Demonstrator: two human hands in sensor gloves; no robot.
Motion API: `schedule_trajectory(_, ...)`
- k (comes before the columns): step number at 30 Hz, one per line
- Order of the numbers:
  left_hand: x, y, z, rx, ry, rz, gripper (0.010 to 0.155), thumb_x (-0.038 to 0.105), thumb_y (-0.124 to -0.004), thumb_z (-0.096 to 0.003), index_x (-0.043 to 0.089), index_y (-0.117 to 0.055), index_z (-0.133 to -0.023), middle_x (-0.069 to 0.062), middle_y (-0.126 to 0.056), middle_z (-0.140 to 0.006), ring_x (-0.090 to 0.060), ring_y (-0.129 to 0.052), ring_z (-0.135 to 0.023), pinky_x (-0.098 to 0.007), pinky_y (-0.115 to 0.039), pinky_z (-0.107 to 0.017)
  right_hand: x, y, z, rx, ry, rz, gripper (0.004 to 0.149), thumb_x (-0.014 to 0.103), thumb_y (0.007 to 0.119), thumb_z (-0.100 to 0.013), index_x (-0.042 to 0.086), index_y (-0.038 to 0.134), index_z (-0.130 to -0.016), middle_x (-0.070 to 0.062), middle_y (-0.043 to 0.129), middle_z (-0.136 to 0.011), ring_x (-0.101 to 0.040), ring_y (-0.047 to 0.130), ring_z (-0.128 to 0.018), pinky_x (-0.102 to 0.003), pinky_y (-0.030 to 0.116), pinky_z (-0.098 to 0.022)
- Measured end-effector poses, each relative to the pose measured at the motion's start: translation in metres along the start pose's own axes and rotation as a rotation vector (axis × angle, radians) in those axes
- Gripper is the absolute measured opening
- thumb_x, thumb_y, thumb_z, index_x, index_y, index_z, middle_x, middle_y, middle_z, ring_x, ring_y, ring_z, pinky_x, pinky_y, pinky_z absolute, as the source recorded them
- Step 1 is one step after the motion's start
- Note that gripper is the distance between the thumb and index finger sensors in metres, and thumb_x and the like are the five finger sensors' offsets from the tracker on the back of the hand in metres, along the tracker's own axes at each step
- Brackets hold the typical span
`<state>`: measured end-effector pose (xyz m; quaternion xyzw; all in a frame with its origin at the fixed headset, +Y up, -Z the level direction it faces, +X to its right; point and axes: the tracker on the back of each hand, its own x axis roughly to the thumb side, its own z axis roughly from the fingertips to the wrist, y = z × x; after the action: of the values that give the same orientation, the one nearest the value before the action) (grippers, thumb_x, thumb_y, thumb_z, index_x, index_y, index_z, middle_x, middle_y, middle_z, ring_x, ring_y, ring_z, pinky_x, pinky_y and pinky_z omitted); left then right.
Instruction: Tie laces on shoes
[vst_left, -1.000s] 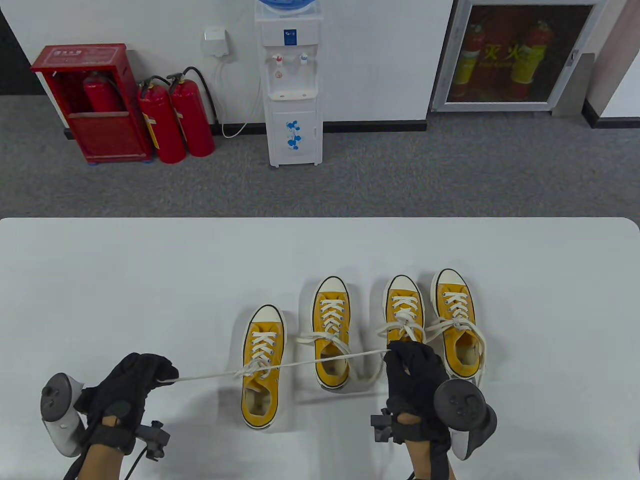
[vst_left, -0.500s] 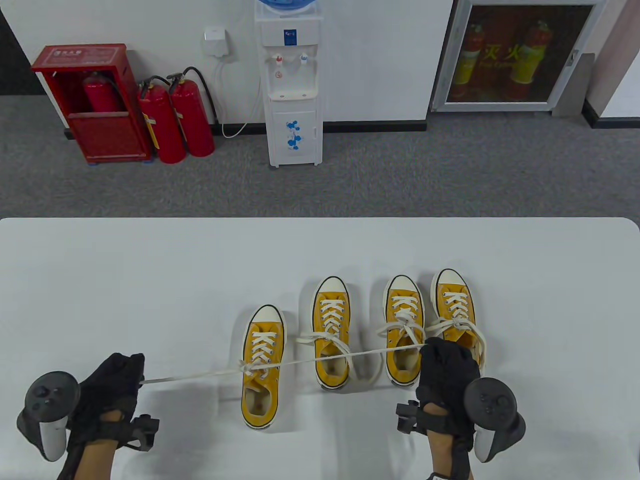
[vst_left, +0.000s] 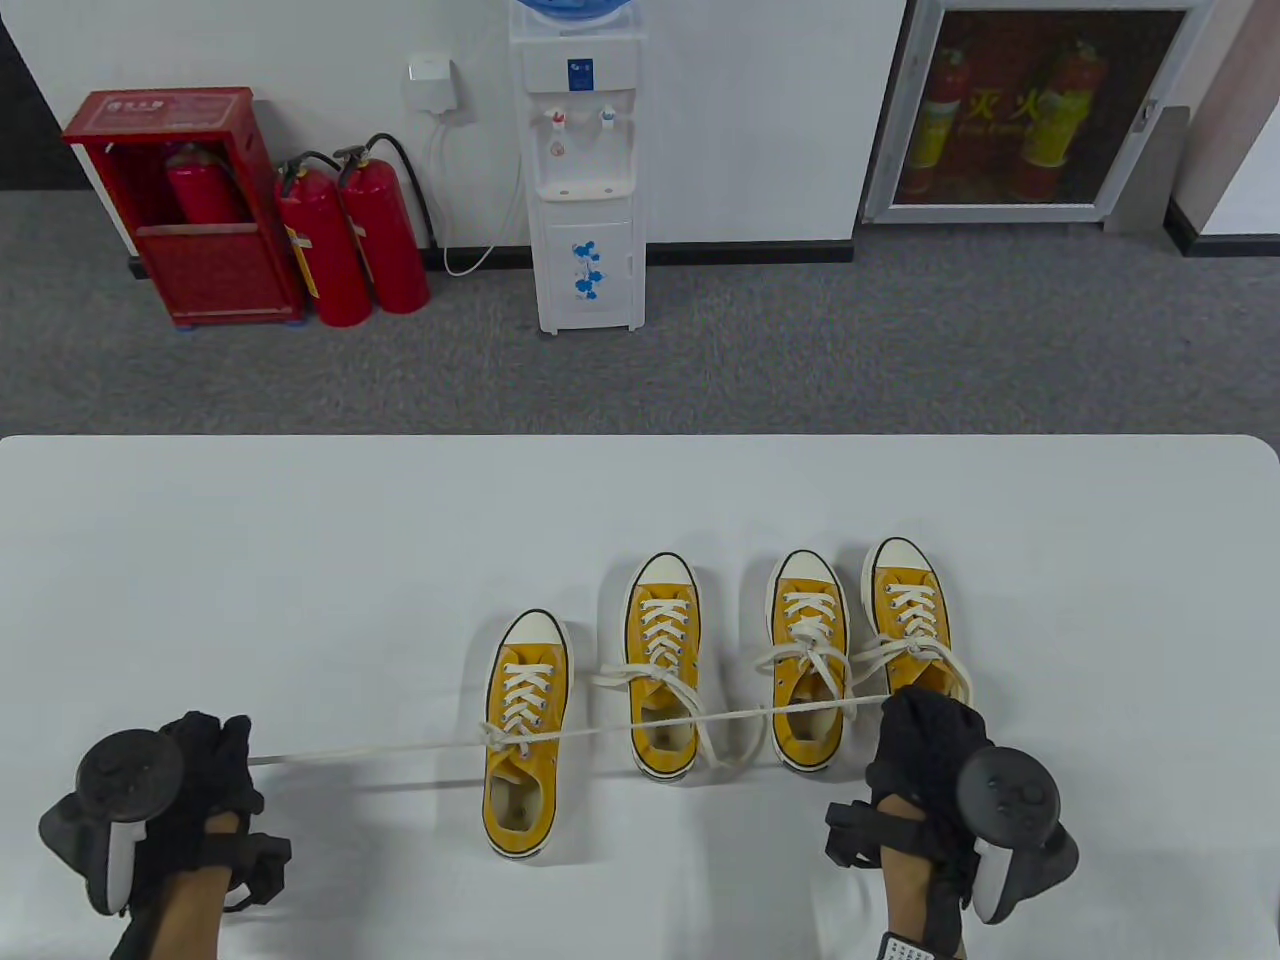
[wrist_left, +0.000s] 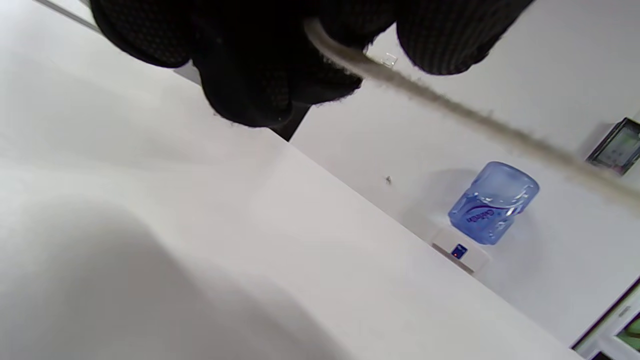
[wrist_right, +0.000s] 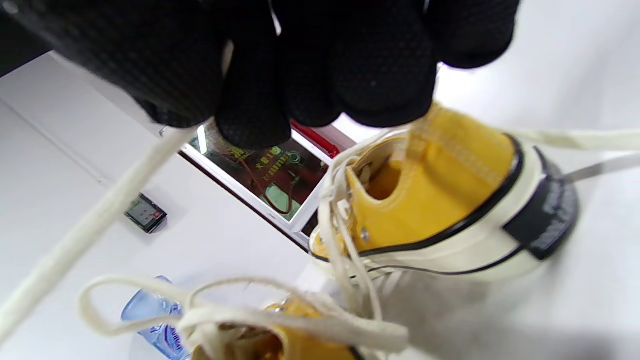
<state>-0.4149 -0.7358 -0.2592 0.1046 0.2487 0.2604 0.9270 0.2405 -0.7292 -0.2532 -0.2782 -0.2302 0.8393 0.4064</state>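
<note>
Yellow canvas low-top shoe with white rubber toe cap (vst_left: 524, 740): leftmost of four, near the front edge of the white table (vst_left: 300, 560), toe pointing to the far edge. Its cream flat laces (vst_left: 640, 725) are crossed over the tongue and drawn taut to either side. Left hand (vst_left: 205, 780), black glove: fingers curled round the left lace end, close to the front left corner. Right hand (vst_left: 925, 750), black glove: fingers pinching the right lace end, above the heel of the rightmost matching yellow shoe (vst_left: 912, 640). Two more yellow shoes between, laces in bows.
</note>
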Motion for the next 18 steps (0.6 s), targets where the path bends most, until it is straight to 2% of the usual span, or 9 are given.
schedule_trajectory(8,-0.001,0.005,0.000,0.081,0.036,-0.088,0.046,0.044,-0.072,-0.0486,0.001,-0.068,-0.065,-0.005,-0.083,-0.089,-0.031,-0.094,-0.067,-0.064,-0.064,-0.069,-0.015,-0.008,-0.008,-0.048,0.099,0.009,0.039,0.045,0.083,-0.046,0.022,0.091,-0.078,-0.002,0.081,-0.083,-0.027,0.087,-0.061,-0.055,0.064,-0.059)
schedule_trajectory(18,-0.008,0.001,-0.004,0.102,0.103,-0.138,0.045,0.042,-0.072,-0.0486,0.001,-0.067,-0.065,-0.006,-0.082,-0.089,-0.031,-0.093,-0.067,-0.064,-0.063,-0.069,-0.026,-0.011,-0.011,-0.069,0.164,0.037,0.039,0.043,0.081,-0.047,0.022,0.088,-0.079,-0.002,0.079,-0.084,-0.026,0.087,-0.061,-0.054,0.064,-0.058)
